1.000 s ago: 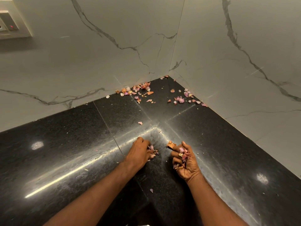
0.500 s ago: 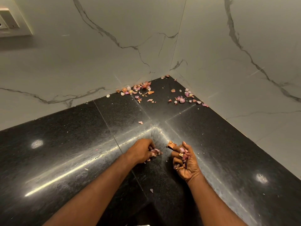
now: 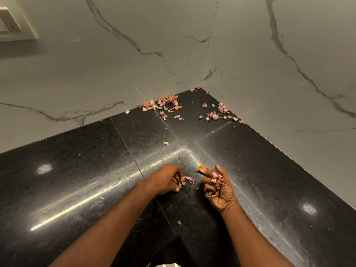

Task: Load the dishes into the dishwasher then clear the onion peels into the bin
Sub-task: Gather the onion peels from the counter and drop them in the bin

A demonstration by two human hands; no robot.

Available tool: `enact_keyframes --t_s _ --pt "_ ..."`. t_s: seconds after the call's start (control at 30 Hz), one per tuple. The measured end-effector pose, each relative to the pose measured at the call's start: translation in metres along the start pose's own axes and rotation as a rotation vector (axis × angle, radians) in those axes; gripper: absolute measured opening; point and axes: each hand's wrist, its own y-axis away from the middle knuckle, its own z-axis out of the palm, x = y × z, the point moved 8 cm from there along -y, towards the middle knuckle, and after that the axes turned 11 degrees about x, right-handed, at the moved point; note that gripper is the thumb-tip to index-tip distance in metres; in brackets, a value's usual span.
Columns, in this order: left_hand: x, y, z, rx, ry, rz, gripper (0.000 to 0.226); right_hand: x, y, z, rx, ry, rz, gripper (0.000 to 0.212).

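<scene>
Glossy black granite counter (image 3: 77,170) meets grey-veined marble walls (image 3: 134,64); a switch plate (image 3: 11,26) sits upper left

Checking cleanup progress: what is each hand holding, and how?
The right hand cups a heap of onion peels in its curled palm. The left hand pinches a few peels at its fingertips.

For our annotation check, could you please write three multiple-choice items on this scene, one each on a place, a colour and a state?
1. Where does the biggest scatter of loose onion peels lie?
A. in the far corner by the walls
B. at the near counter edge
C. on the wall switch

2. What colour is the countertop?
A. white
B. black
C. wooden brown

3. What is the right hand doing?
A. lying flat and bare
B. pointing at the wall
C. cupping a heap of peels, palm up

Answers: 1 A, the peels crowd where the marble walls meet; 2 B, the speckled stone is dark and glossy; 3 C, its fingers curl round pink and brown scraps.
</scene>
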Motion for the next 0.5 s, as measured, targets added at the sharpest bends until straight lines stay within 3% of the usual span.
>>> enact_keyframes --t_s 0.17,0.3,0.37,0.5 --pt "0.017 -0.011 0.011 0.038 -0.01 0.067 0.049 0.0 0.001 -0.001 0.011 0.032 -0.019 0.031" --pt "0.033 -0.011 0.009 0.113 -0.251 0.261 0.084 -0.003 0.004 -0.001 0.075 0.003 -0.031 0.037" --pt "0.04 -0.012 0.016 0.048 -0.332 0.354 0.094 -0.003 0.004 0.0 0.079 -0.002 -0.022 0.039" --pt "0.047 -0.011 0.043 -0.177 -0.611 0.584 0.075 0.0 0.004 0.0 0.062 0.014 -0.003 0.045"
